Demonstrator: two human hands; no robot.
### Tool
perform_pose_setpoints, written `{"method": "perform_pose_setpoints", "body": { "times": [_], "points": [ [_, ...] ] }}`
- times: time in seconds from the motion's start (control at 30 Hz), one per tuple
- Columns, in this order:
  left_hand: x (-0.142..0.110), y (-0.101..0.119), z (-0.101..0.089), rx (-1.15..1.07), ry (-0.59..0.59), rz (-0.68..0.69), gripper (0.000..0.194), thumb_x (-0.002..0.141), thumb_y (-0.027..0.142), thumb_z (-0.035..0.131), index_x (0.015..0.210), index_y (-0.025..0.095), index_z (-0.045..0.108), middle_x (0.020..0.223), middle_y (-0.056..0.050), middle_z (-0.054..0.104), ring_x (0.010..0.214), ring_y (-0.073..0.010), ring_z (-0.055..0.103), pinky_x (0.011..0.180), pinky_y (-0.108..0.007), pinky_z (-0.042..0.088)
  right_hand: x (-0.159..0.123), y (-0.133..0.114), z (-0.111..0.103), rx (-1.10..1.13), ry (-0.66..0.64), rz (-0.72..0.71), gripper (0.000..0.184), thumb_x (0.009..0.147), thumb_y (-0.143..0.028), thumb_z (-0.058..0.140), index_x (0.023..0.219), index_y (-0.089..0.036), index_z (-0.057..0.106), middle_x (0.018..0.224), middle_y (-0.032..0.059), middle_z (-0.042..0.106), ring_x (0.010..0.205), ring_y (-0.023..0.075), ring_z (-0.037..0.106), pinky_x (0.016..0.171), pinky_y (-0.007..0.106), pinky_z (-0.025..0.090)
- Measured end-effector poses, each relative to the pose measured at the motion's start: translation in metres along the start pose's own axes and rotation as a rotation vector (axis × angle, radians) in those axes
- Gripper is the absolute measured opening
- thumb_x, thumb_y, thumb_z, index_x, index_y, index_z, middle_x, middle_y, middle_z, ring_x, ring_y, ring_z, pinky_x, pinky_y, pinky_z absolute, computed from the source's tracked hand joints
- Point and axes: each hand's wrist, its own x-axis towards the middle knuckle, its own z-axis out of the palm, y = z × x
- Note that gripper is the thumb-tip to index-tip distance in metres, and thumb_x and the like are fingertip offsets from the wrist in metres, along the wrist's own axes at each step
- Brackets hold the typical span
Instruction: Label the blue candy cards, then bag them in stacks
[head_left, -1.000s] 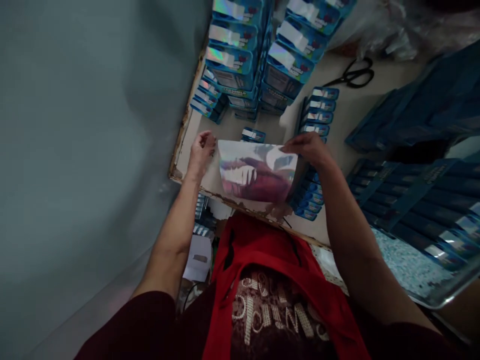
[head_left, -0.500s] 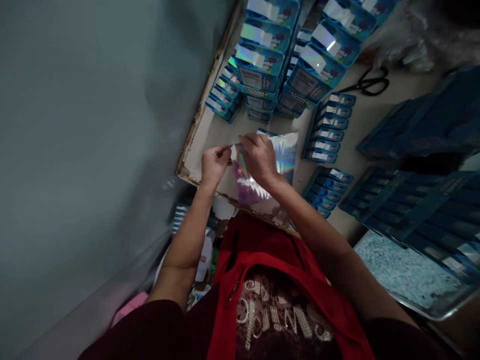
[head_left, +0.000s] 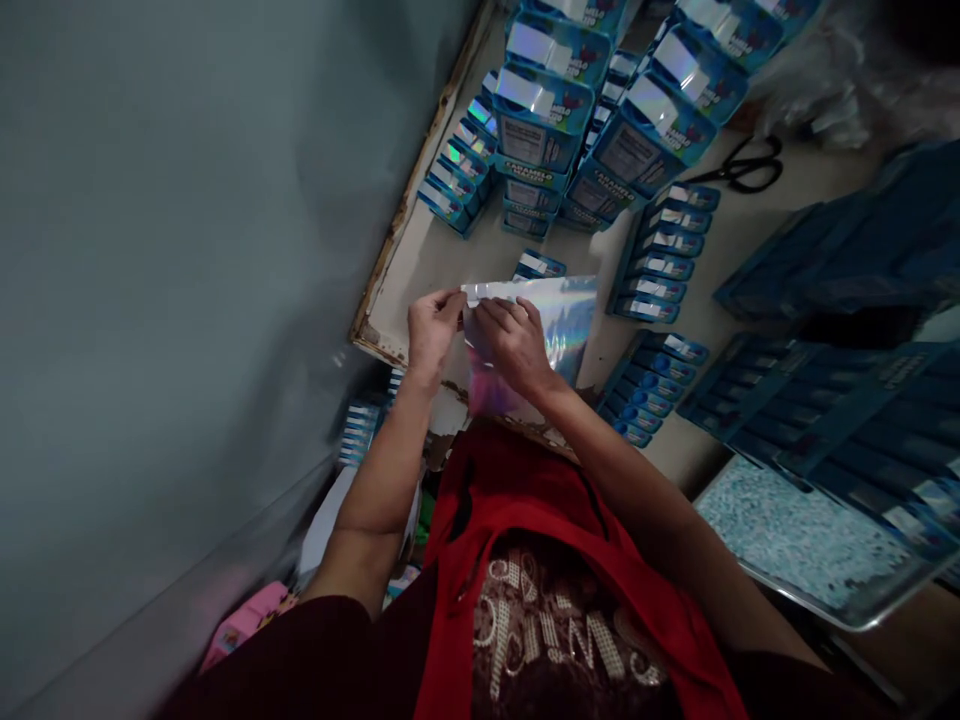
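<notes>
A shiny holographic sheet (head_left: 571, 315) with rainbow glints hangs slanted over the near table edge. My left hand (head_left: 433, 325) pinches its upper left corner between thumb and fingers. Across the front of the sheet lies my right hand (head_left: 517, 345), fingers bent and pressed together against it near the upper edge. The palm side of this hand is hidden, so a small piece in it cannot be made out. Just behind the sheet a small blue box (head_left: 540, 264) with a pale label lies partly covered.
Tall stacks of blue boxes (head_left: 544, 115) stand at the back, with rows of smaller boxes (head_left: 652, 385) to the right. Black scissors (head_left: 742, 165) lie farther back. A metal-rimmed tray (head_left: 802, 530) is at the lower right. A grey wall (head_left: 187, 250) borders the left.
My right hand has moved down from the sheet's upper left corner onto its front. The sheet's upper edge is now more exposed. My left hand stays at the corner.
</notes>
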Motion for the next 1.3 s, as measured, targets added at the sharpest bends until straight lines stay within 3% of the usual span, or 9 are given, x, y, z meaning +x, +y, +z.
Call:
{"method": "perform_pose_setpoints", "body": {
  "times": [0.17,0.37,0.57,0.8,0.93,0.97,1.03,1.17,1.3],
  "points": [
    [0.009,0.008,-0.005,0.004,-0.019,-0.052,0.042,0.075,0.054,0.089,0.088,0.016,0.075,0.074,-0.001,0.07,0.066,-0.0141,0.067,0.063,-0.025,0.058,-0.014,-0.007,-0.017,0.018,0.081,0.138,0.023,0.111,-0.033,0.058,0.117,-0.028,0.08,0.118,0.0076,0.082,0.116,0.0303,0.066,0.103,0.045,0.045],
    [0.002,0.017,-0.001,0.032,-0.067,-0.092,0.049,0.071,0.058,0.092,0.091,0.016,0.076,0.078,-0.004,0.074,0.074,-0.0196,0.073,0.066,-0.029,0.06,-0.002,-0.004,-0.03,0.088,0.153,0.264,0.033,0.106,-0.036,0.061,0.136,-0.027,0.07,0.117,0.0091,0.079,0.111,0.0319,0.066,0.099,0.045,0.046],
    [-0.005,0.012,0.005,0.03,-0.059,-0.026,0.047,0.073,0.059,0.089,0.089,0.017,0.074,0.078,-0.003,0.071,0.075,-0.0188,0.071,0.072,-0.031,0.06,0.009,-0.002,-0.045,0.28,0.169,0.285,0.026,0.096,-0.024,0.061,0.122,-0.026,0.066,0.103,0.0057,0.072,0.103,0.0267,0.065,0.095,0.041,0.05],
    [0.046,0.01,0.006,0.159,0.033,-0.005,0.037,0.088,0.054,0.081,0.092,0.017,0.074,0.08,-0.002,0.069,0.075,-0.017,0.069,0.072,-0.029,0.056,-0.058,0.007,-0.08,0.915,0.205,0.569,0.045,0.08,-0.033,0.076,0.121,-0.027,0.058,0.086,-0.0044,0.063,0.076,0.0162,0.058,0.076,0.032,0.05],
    [0.007,0.016,0.019,0.356,0.219,0.35,0.049,0.093,0.061,0.079,0.116,0.018,0.074,0.112,-0.01,0.074,0.111,-0.0246,0.07,0.094,-0.034,0.057,-0.103,0.02,-0.105,1.012,0.301,0.723,0.048,0.076,-0.032,0.079,0.119,-0.028,0.058,0.089,-0.0044,0.064,0.078,0.0157,0.059,0.074,0.031,0.048],
    [-0.014,0.014,0.028,0.365,0.194,0.425,0.056,0.092,0.065,0.08,0.124,0.019,0.073,0.121,-0.012,0.073,0.116,-0.0253,0.069,0.097,-0.035,0.056,-0.111,0.022,-0.111,1.02,0.325,0.745,0.048,0.076,-0.032,0.079,0.119,-0.028,0.058,0.091,-0.0041,0.064,0.08,0.0159,0.06,0.074,0.03,0.048],
    [-0.057,0.007,0.05,0.296,-0.043,0.37,0.07,0.085,0.073,0.084,0.131,0.021,0.072,0.122,-0.012,0.074,0.108,-0.0241,0.07,0.092,-0.035,0.058,-0.126,0.027,-0.121,1.04,0.371,0.79,0.046,0.077,-0.031,0.079,0.117,-0.028,0.059,0.091,-0.0039,0.065,0.082,0.016,0.062,0.075,0.03,0.048],
    [-0.11,-0.021,0.106,0.073,-0.589,-0.168,0.079,0.063,0.072,0.097,0.119,0.02,0.076,0.1,-0.007,0.08,0.085,-0.0201,0.073,0.074,-0.03,0.058,-0.154,0.037,-0.133,1.077,0.421,0.861,0.044,0.074,-0.03,0.081,0.113,-0.027,0.062,0.086,-0.0048,0.065,0.078,0.0151,0.062,0.073,0.029,0.048],
    [-0.121,-0.041,0.15,0.091,-0.631,-0.368,0.06,0.05,0.061,0.103,0.083,0.017,0.077,0.073,-0.002,0.073,0.066,-0.013,0.064,0.064,-0.025,0.051,-0.191,0.051,-0.137,1.108,0.476,0.94,0.045,0.072,-0.033,0.087,0.111,-0.025,0.066,0.082,-0.0054,0.067,0.074,0.0141,0.061,0.07,0.028,0.048]
  ]
}}
